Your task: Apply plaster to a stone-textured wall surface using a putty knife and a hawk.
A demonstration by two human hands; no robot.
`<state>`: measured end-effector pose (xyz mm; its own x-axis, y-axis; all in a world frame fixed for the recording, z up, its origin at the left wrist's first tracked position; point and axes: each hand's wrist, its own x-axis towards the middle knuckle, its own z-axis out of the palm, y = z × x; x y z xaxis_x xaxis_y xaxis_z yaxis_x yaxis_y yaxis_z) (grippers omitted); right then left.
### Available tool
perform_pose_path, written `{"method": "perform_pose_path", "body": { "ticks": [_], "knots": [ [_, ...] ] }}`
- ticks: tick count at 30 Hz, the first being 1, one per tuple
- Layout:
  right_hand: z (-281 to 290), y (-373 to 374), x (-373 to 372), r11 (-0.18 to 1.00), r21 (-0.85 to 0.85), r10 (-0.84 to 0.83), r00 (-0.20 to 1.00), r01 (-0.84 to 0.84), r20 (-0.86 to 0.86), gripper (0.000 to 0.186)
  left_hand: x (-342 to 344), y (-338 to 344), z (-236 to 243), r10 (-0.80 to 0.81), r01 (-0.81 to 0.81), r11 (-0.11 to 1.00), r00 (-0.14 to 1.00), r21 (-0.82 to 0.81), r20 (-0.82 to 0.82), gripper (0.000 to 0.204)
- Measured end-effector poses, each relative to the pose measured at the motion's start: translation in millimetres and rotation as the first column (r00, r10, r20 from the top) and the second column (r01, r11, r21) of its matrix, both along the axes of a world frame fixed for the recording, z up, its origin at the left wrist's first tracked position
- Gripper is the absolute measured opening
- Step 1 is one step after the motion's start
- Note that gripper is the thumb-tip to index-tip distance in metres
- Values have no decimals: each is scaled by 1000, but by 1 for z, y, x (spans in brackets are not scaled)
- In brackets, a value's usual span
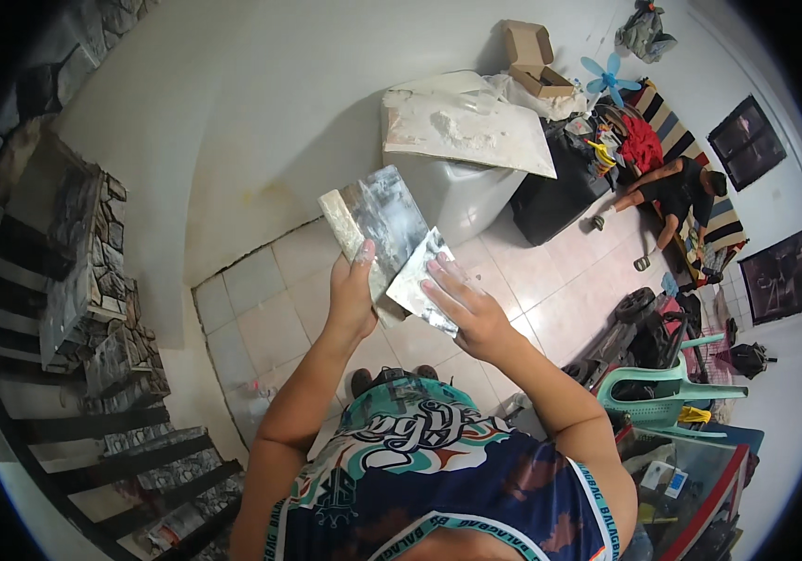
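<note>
My left hand point(354, 292) is wrapped round the pale, crusted bar along one edge of a wide rectangular plastering blade point(387, 208). Its grey metal face is smeared with white paste. In my right hand point(469, 313) is a smaller flat scraper point(420, 276), white with dark smudges, with my fingers spread over its upper face and the thumb hidden. The scraper lies against or just over the lower right part of the blade. White residue marks my fingertips. Both tools are held in front of my body, above the tiled floor.
Ahead, a white board point(471, 131) with paste on it lies on a white container point(457, 196). An open cardboard box point(539, 70) sits behind it. To the right are a seated person point(686, 196), a green plastic chair point(653, 397) and a glass case point(681, 486). Stone-clad steps point(107, 271) stand left.
</note>
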<state>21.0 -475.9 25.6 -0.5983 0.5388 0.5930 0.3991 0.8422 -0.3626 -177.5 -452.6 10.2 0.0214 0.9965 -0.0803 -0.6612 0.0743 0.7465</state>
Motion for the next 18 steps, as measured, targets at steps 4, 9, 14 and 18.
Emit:
{"method": "perform_pose_path", "body": {
  "ticks": [4,9,14,18],
  "knots": [
    [-15,-3,4,1000,6,-3,998,3,66,70,-6,-5,-8,-43,43,999,999,-18,-2,44],
    [-35,7,18,998,-26,-63,995,65,72,74,-10,-10,-6,-33,34,999,999,-36,20,44],
    [-96,40,61,925,-232,-256,944,302,208,62,0,-2,16,-99,99,995,995,-3,24,44],
    [-119,49,57,828,-399,-457,887,395,-69,35,-4,1,34,84,-59,979,989,197,-119,43]
  ]
}}
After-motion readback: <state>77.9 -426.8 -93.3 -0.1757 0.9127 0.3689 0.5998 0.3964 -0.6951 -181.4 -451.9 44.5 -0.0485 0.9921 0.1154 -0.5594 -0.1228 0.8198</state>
